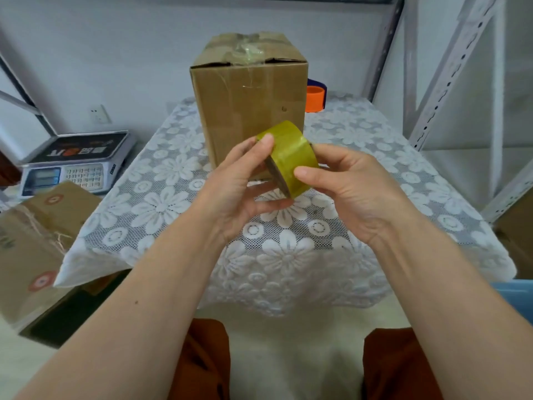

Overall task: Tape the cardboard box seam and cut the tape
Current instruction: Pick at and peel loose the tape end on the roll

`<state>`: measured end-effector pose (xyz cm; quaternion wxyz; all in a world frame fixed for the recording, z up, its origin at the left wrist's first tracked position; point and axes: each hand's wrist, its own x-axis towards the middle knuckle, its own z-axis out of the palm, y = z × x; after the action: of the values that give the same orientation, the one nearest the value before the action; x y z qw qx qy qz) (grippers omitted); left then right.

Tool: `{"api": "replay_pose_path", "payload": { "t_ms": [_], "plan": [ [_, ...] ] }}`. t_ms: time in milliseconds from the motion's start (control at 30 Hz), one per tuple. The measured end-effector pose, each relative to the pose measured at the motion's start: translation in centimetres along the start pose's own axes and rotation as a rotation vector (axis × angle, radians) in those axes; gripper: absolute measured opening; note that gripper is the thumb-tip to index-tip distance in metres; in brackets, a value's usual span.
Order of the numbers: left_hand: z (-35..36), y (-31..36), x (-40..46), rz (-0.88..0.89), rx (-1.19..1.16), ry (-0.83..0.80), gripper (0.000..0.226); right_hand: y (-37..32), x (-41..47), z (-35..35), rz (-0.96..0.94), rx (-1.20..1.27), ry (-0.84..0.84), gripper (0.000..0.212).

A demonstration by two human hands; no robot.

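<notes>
We've got the tape roll (288,157) held up in front of the box (248,102) on the table (360,134); left hand (239,194) and right hand (346,186) both pinch it — find the loose end first; thumbnail helps.

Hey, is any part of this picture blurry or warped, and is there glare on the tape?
Head view: the shelf posts bow from wide-angle distortion; the boxes at lower left are smeared; the tape roll shows only a soft sheen, and the lighting is even.
</notes>
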<state>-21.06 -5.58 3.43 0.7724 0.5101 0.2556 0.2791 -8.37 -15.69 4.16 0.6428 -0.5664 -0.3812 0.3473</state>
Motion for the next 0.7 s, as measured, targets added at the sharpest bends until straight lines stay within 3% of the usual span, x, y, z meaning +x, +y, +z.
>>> {"api": "replay_pose_path", "payload": {
  "t_ms": [67,200,367,700],
  "plan": [
    [0.27,-0.08,0.04,0.016,-0.024,0.006,0.053,-0.03,-0.12,-0.04,0.011,0.014,0.047,0.032],
    [0.61,-0.15,-0.08,0.051,-0.048,-0.001,0.058,-0.12,-0.57,0.17,0.037,0.052,0.142,0.002],
    [0.78,-0.14,-0.01,0.15,-0.011,-0.035,0.067,-0.4,-0.67,0.49,0.064,0.104,0.195,0.018],
    [1.01,-0.74,-0.04,0.365,0.205,-0.024,0.082,-0.64,-0.56,0.92,0.07,0.214,0.233,0.024]
  ]
}}
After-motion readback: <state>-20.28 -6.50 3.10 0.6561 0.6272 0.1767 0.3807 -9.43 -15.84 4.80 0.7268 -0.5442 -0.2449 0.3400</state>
